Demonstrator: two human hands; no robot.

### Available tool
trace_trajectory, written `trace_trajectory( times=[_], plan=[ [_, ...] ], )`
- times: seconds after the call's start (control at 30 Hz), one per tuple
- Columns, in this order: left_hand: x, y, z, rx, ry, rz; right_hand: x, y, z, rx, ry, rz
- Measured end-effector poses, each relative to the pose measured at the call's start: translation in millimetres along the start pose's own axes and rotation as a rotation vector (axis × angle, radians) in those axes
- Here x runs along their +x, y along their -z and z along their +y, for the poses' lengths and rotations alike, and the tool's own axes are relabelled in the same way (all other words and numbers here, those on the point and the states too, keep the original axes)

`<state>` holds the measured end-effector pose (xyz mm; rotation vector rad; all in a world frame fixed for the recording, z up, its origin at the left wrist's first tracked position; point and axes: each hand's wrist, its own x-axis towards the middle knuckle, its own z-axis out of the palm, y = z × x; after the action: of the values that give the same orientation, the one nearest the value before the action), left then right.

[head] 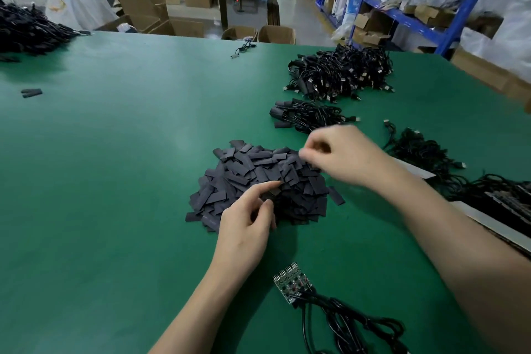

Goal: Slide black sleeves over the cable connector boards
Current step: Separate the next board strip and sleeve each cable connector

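On sleeve pile [244, 169] — left hand [250, 221] near edge, right hand [342, 156] far edge — grips unclear.

Loose heap of flat black sleeves [258, 178] on the green table [115, 152], beneath the fingertips of left hand [247, 227] and right hand [339, 155], bare connector board [291, 282] lying flat, unsleeved, black cables [344, 322] attached, nearer than the left hand
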<state>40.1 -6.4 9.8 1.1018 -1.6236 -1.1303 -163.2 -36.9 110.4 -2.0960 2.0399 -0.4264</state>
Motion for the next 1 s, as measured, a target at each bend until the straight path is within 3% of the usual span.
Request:
trace_trajectory(
  times=[0.13, 0.2, 0.3, 0.4, 0.57, 0.77, 1.0],
  plan=[
    [2, 0, -4, -0.035, 0.003, 0.009, -70, -32, -13, 0.235, 0.072, -0.446],
    [2, 0, -2, -0.057, 0.009, -0.01, -92, -45, -16, 0.261, 0.123, -0.535],
    [1, 1, 2, -0.078, 0.009, -0.044, -109, -61, -18, 0.17, 0.202, -0.46],
    [-1, 2, 5, -0.07, 0.017, -0.093, -115, -67, -14, 0.234, 0.183, -0.397],
    [-4, 0, 11, -0.107, 0.042, -0.248, -120, -65, 10, 0.745, -0.107, -0.276],
    [-11, -6, 13, -0.03, 0.062, -0.488, -128, -79, 15, 1.117, -0.344, 0.065],
    [-10, -6, 12, -0.164, 0.112, -0.484, -132, -77, 14, 1.172, -0.335, 0.039]
  ],
)
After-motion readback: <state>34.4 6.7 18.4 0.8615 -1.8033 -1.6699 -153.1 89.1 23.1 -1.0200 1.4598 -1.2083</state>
